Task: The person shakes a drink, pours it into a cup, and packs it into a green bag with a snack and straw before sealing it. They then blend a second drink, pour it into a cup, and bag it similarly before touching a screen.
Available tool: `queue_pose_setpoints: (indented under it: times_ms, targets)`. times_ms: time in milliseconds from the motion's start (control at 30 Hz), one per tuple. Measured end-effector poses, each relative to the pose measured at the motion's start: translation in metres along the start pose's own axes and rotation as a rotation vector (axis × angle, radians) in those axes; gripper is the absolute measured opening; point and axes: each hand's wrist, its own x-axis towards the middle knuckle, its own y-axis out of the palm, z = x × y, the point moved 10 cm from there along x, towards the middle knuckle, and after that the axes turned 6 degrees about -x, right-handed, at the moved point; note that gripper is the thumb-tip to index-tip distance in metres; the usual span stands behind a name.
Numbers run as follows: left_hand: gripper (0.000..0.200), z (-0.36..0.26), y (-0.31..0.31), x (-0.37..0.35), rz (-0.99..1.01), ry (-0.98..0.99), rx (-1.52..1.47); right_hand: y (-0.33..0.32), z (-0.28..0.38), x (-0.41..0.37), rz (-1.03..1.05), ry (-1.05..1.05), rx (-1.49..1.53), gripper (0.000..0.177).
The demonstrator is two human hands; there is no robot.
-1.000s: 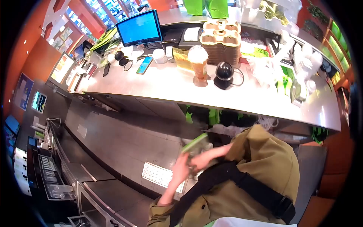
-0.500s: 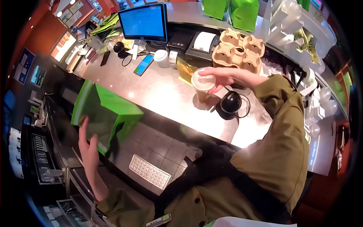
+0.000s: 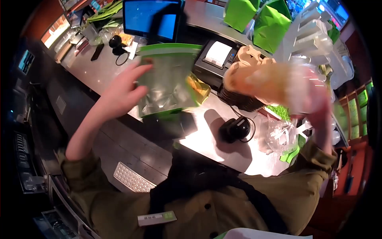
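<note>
My left hand point(image 3: 125, 89) grips the left edge of a green bag point(image 3: 169, 81) with its fingertips, the thumb side lower down. The bag hangs over the counter's front edge with its silvery, pale inside facing me. Off to the right, my right hand point(image 3: 320, 99) is smeared by motion around a lidded drink cup point(image 3: 274, 83). The cup is raised above the counter and tilted well over, its pale lid end toward the right. Behind the cup, and partly hidden by it, is a cardboard cup carrier point(image 3: 247, 57).
A black scanner point(image 3: 234, 129) with a cable stands on the metal counter point(image 3: 213, 145). Behind are a receipt printer point(image 3: 215, 59), a yellow packet point(image 3: 199, 89), a monitor point(image 3: 153, 22) and two green bags point(image 3: 240, 14). Clear plastic point(image 3: 281, 135) lies at the right.
The green bag has moved right and up to the counter with my left hand. My right hand has lifted the cup off the counter and swung it right, tilting it.
</note>
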Motion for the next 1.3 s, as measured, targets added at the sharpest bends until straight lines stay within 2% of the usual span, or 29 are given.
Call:
queue_pose_setpoints:
  times_ms: [100,200,300,400,433,467,500,533,633,667,700,733,833,867,933,967,1000,1100,1200,1233,1300]
  targets:
    - [0.048,-0.004,0.019,0.033,0.112,0.082,0.116,-0.014,0.09,-0.01,-0.06,-0.252,-0.044,0.061]
    - [0.049,-0.009,0.037,0.053,0.235,0.101,0.074,0.034,0.122,0.005,-0.026,-0.268,-0.088,0.061]
    - [0.048,-0.016,0.038,0.055,0.33,0.123,0.039,0.117,0.092,0.039,0.122,-0.07,-0.123,0.062]
    - [0.048,-0.011,0.035,0.057,0.318,0.223,-0.068,0.194,0.025,0.074,0.376,0.29,-0.241,0.063]
    - [0.049,-0.005,0.034,0.058,0.275,0.255,-0.115,0.216,0.001,0.086,0.357,0.374,-0.237,0.066]
    - [0.049,0.0,0.036,0.056,0.28,0.305,-0.13,0.234,-0.014,0.088,0.367,0.563,-0.304,0.07]
    - [0.049,0.004,0.037,0.054,0.28,0.356,-0.145,0.244,-0.025,0.092,0.381,0.633,-0.292,0.07]
    - [0.049,0.006,0.034,0.051,0.278,0.407,-0.163,0.251,-0.037,0.093,0.395,0.704,-0.28,0.07]
    - [0.049,0.03,0.023,0.048,0.279,0.332,-0.248,0.232,-0.066,0.082,0.403,0.937,-0.195,0.069]
    - [0.05,0.037,0.024,0.048,0.299,0.323,-0.286,0.229,-0.068,0.081,0.354,0.928,-0.192,0.071]
    - [0.051,0.036,0.031,0.047,0.3,0.413,-0.243,0.226,-0.068,0.077,0.295,0.951,-0.195,0.074]
    - [0.052,0.029,0.037,0.046,0.365,0.35,-0.222,0.225,-0.065,0.077,0.238,0.972,-0.198,0.077]
    - [0.043,0.012,0.066,0.055,0.459,0.33,-0.392,0.223,-0.079,0.074,0.397,1.066,-0.41,0.082]
    - [0.039,0.003,0.076,0.058,0.517,0.321,-0.422,0.227,-0.088,0.079,0.438,0.983,-0.518,0.075]
    - [0.029,-0.015,0.087,0.058,0.581,0.393,-0.415,0.2,-0.127,0.057,0.825,1.2,-0.7,0.066]
    - [0.025,-0.019,0.094,0.064,0.547,0.388,-0.381,0.193,-0.134,0.071,0.847,1.042,-0.914,0.055]
    - [0.021,-0.02,0.098,0.069,0.51,0.387,-0.345,0.193,-0.138,0.076,0.854,0.987,-1.011,0.055]
    - [0.022,-0.019,0.104,0.064,0.757,0.322,-0.325,0.198,-0.139,0.076,0.876,0.951,-1.063,0.054]
    - [0.02,-0.007,0.12,0.053,0.583,0.417,-0.205,0.21,-0.142,0.077,0.916,0.89,-1.074,0.052]
    - [0.023,-0.014,0.109,0.047,0.47,0.557,-0.265,0.213,-0.142,0.072,0.912,0.874,-1.076,0.052]
    - [0.032,-0.009,0.115,0.046,0.493,0.498,-0.274,0.221,-0.145,0.069,0.916,0.835,-1.069,0.051]
